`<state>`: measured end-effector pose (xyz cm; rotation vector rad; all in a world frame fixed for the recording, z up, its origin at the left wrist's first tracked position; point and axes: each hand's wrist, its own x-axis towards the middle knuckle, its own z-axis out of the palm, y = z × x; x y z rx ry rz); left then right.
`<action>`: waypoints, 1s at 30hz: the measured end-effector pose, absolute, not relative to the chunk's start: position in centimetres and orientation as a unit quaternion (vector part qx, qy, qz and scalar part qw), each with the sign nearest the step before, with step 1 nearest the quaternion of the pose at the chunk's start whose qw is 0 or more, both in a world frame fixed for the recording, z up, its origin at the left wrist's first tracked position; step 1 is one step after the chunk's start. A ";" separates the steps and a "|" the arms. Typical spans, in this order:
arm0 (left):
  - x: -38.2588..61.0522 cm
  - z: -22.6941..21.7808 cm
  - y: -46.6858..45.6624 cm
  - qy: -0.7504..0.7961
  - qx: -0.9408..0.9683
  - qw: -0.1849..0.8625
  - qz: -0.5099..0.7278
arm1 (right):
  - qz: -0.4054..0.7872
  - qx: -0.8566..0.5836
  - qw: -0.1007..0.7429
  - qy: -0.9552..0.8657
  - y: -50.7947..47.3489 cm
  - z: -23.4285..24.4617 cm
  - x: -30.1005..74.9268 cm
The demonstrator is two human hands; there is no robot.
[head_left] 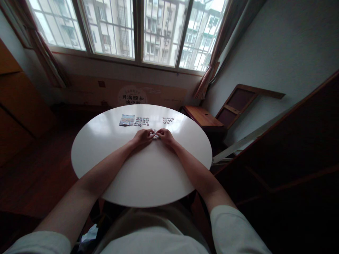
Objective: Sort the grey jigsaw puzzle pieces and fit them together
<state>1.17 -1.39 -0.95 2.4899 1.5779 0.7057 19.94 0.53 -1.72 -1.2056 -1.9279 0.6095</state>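
Observation:
A small cluster of jigsaw pieces [154, 133] lies on the white round table [143, 176], between my two hands. My left hand [143, 136] comes in from the left, its fingers curled closed on a jigsaw piece at the cluster's edge. From the other side my right hand [165, 135] pinches at the same cluster, thumb and fingers together on a piece. Just beyond my hands, loose jigsaw pieces [142, 121] are laid out in rows. Another, smaller group of pieces [167, 120] sits to the right. Single pieces under my fingertips are too small to make out clearly.
A colourful picture sheet [127, 120] lies left of the rows. Behind the table are a printed cardboard panel [164, 91] and barred windows [159, 31]. A wooden stool [203, 116] stands at the back right, near a leaning wooden frame [235, 102].

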 end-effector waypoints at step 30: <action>1.1 -1.0 -1.2 0.511 0.827 0.055 0.229 | 0.269 -0.474 0.397 -0.739 1.3 -2.0 20.8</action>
